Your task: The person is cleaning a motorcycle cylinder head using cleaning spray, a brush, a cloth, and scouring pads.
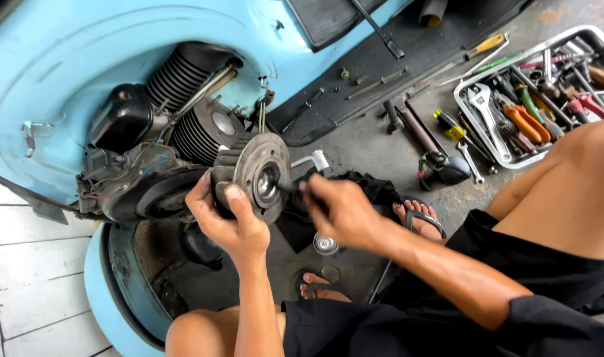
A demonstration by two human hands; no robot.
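Observation:
A light blue scooter lies on its side with its finned engine point(189, 99) exposed. My left hand point(226, 221) grips the edge of the round grey metal hub point(259, 172) on the engine, thumb on its face. My right hand point(338, 208) is closed around a dark tool point(290, 187) whose tip points into the centre of the hub. I squat in front of it in black shorts and sandals.
A white tray point(470, 122) of wrenches, pliers and screwdrivers sits at the right on the concrete floor. Loose screwdrivers point(451, 125), rods and bolts lie on a black mat point(381, 66). A small silver cap point(326, 244) lies under my right wrist. Black rag behind.

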